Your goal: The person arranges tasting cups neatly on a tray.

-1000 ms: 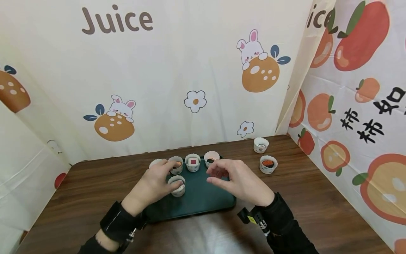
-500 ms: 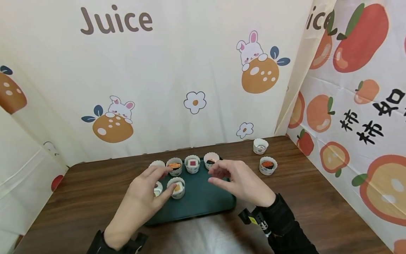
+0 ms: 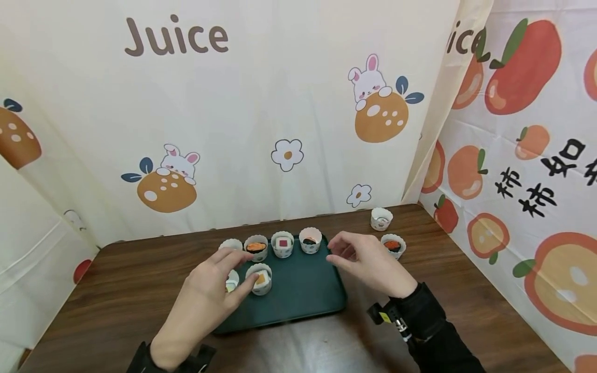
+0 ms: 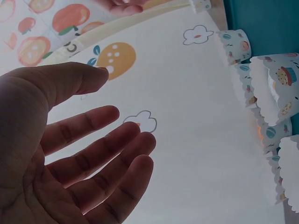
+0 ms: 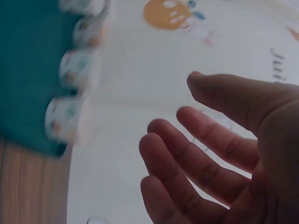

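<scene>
My left hand (image 3: 205, 285) hovers over the left part of a dark green tray (image 3: 303, 290), fingers relaxed and thumb apart, holding nothing. By its thumb stands a paper cup (image 3: 262, 286) with a yellow-topped white piece inside. Another cup (image 3: 232, 280) is partly hidden behind this hand. Along the tray's back edge are several cups, among them one with an orange-topped piece (image 3: 256, 247), one with a red square (image 3: 282, 243) and one with a dark piece (image 3: 310, 241). My right hand (image 3: 373, 264), loosely bent and holding nothing, is just right of the tray.
On the wooden table (image 3: 140, 290), right of the tray, stand a cup with a red-orange piece (image 3: 393, 245) and, behind it, a white cup (image 3: 381, 219). A printed curtain (image 3: 252, 103) hangs behind the table, and a fruit-patterned one (image 3: 503, 269) is on the right.
My left hand has drawn back left from the cups, uncovering the yellow and orange pieces. My right hand has moved right, from over the tray's right side toward the two cups on the table.
</scene>
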### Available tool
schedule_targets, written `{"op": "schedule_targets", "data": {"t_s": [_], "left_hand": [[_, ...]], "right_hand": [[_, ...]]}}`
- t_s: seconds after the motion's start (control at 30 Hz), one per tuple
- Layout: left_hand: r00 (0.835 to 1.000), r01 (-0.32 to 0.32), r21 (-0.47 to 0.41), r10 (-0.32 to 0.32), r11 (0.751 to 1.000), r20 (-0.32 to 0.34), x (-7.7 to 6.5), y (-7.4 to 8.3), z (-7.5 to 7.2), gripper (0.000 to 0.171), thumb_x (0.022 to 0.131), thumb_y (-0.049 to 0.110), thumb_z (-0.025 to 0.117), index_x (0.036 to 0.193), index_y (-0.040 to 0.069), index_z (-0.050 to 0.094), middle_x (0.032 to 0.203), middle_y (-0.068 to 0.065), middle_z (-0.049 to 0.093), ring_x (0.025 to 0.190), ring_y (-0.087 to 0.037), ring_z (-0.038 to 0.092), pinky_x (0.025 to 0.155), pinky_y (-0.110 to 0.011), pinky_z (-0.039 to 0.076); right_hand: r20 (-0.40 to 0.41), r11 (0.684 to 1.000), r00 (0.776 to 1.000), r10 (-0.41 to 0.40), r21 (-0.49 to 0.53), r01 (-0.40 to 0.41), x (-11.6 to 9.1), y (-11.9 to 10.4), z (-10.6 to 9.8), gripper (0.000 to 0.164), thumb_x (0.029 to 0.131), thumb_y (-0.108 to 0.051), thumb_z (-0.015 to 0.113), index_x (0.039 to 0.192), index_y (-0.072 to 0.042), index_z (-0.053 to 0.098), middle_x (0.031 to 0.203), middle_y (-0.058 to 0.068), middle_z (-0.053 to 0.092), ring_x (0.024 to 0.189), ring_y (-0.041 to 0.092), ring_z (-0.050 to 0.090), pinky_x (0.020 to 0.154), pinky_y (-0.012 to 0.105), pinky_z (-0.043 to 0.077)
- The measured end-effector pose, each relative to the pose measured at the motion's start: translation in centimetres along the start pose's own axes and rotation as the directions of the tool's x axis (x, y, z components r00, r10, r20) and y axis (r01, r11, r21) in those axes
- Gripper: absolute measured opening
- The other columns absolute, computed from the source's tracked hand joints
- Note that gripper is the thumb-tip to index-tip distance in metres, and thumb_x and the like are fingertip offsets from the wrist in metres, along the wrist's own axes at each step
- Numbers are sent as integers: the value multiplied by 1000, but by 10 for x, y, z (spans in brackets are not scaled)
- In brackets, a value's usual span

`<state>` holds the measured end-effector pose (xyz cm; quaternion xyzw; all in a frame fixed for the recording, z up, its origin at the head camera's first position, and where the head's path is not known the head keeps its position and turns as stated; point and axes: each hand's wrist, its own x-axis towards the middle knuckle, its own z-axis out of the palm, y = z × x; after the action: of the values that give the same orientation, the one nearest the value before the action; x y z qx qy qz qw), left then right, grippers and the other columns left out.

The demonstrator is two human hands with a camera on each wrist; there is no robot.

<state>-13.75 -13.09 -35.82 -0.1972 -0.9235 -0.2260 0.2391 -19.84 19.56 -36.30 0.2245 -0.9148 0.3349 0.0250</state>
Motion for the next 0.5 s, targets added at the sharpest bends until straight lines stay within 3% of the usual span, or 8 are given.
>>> {"op": "schedule_targets", "data": {"t_s": [0.3, 0.5], "left_hand": [[1000, 1, 28, -1, 1000, 0, -4, -4, -5, 32, 84, 21, 93, 111, 19, 77, 103, 7, 74, 85, -8, 72, 70, -30, 60], [1000, -25, 54, 25, 998, 5, -4, -4, -3, 29, 86, 24, 92, 110, 18, 77, 104, 6, 74, 78, -8, 70, 66, -26, 58]], "right_hand": [[-78, 976, 991, 111, -182, -124, 0, 49, -17, 36, 98, -33, 80, 126, -12, 70, 99, 2, 74, 88, 15, 70, 72, 36, 57], [-170, 900, 981, 96, -406, -158, -9, 83, -32, 62, 91, -38, 86, 133, 2, 63, 108, 23, 62, 93, 39, 55, 71, 44, 46]]}}
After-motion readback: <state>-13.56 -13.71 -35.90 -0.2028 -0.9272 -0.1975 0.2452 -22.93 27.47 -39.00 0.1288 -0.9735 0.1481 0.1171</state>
